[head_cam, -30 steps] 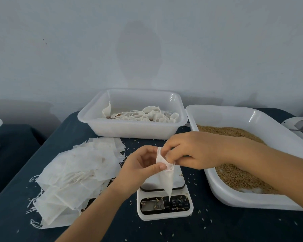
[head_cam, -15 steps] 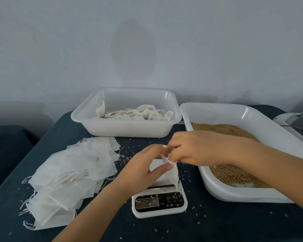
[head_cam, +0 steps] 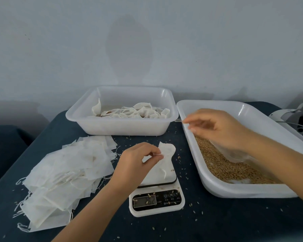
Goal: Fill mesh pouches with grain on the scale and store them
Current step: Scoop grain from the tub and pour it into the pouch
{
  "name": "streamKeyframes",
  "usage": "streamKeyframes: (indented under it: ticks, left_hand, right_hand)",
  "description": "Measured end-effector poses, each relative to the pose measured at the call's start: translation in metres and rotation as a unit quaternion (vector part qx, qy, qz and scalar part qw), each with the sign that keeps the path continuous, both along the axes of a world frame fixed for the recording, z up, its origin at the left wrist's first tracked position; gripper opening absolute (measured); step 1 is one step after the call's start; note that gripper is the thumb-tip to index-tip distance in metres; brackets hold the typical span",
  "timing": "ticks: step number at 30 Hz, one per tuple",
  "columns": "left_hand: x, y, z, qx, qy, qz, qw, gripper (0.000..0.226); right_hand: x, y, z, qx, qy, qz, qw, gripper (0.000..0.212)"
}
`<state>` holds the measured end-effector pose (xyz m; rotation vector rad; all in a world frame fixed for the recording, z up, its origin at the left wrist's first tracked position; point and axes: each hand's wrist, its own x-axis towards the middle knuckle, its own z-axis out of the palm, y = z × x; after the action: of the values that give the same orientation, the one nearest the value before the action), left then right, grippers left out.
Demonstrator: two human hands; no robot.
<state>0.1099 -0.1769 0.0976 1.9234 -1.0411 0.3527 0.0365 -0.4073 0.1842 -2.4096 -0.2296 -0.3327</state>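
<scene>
A white mesh pouch (head_cam: 164, 161) stands on the platform of a small white digital scale (head_cam: 157, 201). My left hand (head_cam: 136, 163) pinches the pouch's top edge and holds its mouth up. My right hand (head_cam: 217, 126) hovers over the big white tray (head_cam: 217, 188) of brown grain (head_cam: 222, 168), with its fingers loosely spread and blurred and nothing seen in them. Under its palm a translucent object (head_cam: 229, 152) lies in the grain. Filled pouches (head_cam: 138, 110) lie in the white tub (head_cam: 119, 127) at the back.
A heap of flat empty pouches (head_cam: 65, 172) with loose strings covers the dark table on the left. Spilt grains lie scattered around the scale. A grey-white device (head_cam: 297, 117) sits at the far right edge. A wall stands close behind the tub.
My right hand has let go of the pouch and moved right, over the grain tray. My left hand has lowered the pouch onto the scale and still pinches it.
</scene>
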Motion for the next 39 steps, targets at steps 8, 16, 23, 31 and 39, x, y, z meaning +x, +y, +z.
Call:
streamKeyframes:
  ticks: [8, 16, 23, 31, 39]
  left_hand:
    - [-0.004, -0.014, 0.0, 0.03, -0.021, -0.007, 0.999, 0.005]
    - [-0.009, -0.025, 0.002, 0.034, -0.012, -0.022, 0.999, 0.004]
    - [-0.007, -0.021, 0.003, 0.033, -0.013, -0.016, 0.999, 0.005]
    - [0.01, -0.019, 0.007, -0.005, -0.001, -0.002, 1.0, 0.005]
    - [0.027, -0.024, 0.01, -0.027, 0.018, -0.019, 0.999, 0.009]
  right_hand:
    - [-0.016, -0.093, -0.038, -0.346, 0.359, -0.217, 0.839, 0.041]
    - [-0.028, -0.109, -0.053, -0.356, 0.389, -0.306, 0.793, 0.068]
    - [-0.028, -0.125, -0.061, -0.28, 0.362, -0.252, 0.853, 0.01]
    - [-0.001, -0.155, -0.039, -0.33, 0.334, -0.235, 0.851, 0.026]
    - [0.001, -0.166, 0.001, -0.363, 0.452, -0.162, 0.798, 0.018]
